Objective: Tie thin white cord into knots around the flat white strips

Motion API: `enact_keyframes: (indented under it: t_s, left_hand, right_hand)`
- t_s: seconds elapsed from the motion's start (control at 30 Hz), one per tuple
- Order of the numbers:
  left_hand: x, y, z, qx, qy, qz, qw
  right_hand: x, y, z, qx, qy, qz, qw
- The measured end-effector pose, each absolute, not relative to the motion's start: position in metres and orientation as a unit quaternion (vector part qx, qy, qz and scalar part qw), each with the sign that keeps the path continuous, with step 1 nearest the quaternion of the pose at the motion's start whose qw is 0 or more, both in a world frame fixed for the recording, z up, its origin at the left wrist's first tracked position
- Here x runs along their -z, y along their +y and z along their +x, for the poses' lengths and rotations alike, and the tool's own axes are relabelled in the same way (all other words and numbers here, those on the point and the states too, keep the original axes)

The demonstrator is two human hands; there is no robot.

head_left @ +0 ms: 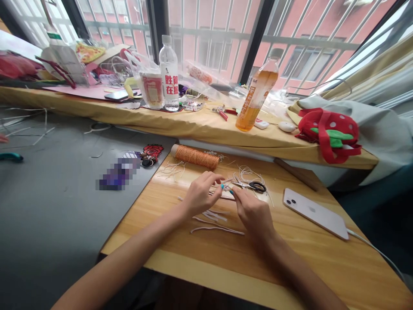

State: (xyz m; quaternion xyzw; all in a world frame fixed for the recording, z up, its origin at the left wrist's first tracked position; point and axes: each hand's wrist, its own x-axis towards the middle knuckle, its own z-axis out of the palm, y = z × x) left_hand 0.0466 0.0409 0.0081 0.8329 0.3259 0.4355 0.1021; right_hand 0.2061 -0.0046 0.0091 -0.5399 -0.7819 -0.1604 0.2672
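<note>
My left hand (pixel 200 193) and my right hand (pixel 253 211) meet over the wooden board (pixel 290 258), fingertips pinched on a small piece of white cord (pixel 226 189) with tiny blue beads between them. Loose white cord strips (pixel 216 228) lie on the board just below my hands. Small black-handled scissors (pixel 256 186) rest just beyond my right hand, beside a tangle of white cord (pixel 247 173). An orange thread spool (pixel 196 156) lies at the board's far edge beyond my left hand.
A white phone (pixel 314 213) with a cable lies at the board's right. On the yellow-covered ledge (pixel 193 125) stand a water bottle (pixel 168 73), an orange drink bottle (pixel 256 97), red pliers (pixel 224 112) and a strawberry bag (pixel 331 133). Keychains (pixel 150 154) lie on the grey table (pixel 48 206).
</note>
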Motion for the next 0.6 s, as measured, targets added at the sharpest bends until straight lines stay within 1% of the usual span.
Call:
enact_keyframes:
  t_s: [0.1,0.2,0.33,0.47,0.6]
  left_hand:
    - [-0.009,0.042,0.046,-0.442,0.326,0.83,0.098]
    - [-0.008,0.042,0.047,-0.421,0.294,0.856,0.058]
    - [-0.005,0.041,0.051,-0.395,0.291,0.87,0.05]
    - [-0.001,0.041,0.053,-0.39,0.302,0.867,0.072]
    - [0.005,0.041,0.055,-0.379,0.325,0.861,0.103]
  right_hand:
    - [-0.008,-0.005,0.208,0.28,-0.782,-0.511,0.219]
    - [-0.01,-0.006,0.209,0.328,-0.78,-0.498,0.191]
    - [-0.011,-0.007,0.207,0.303,-0.789,-0.516,0.141]
    - [-0.01,-0.008,0.204,0.262,-0.8,-0.522,0.139]
    - [-0.008,-0.007,0.2,0.295,-0.794,-0.519,0.113]
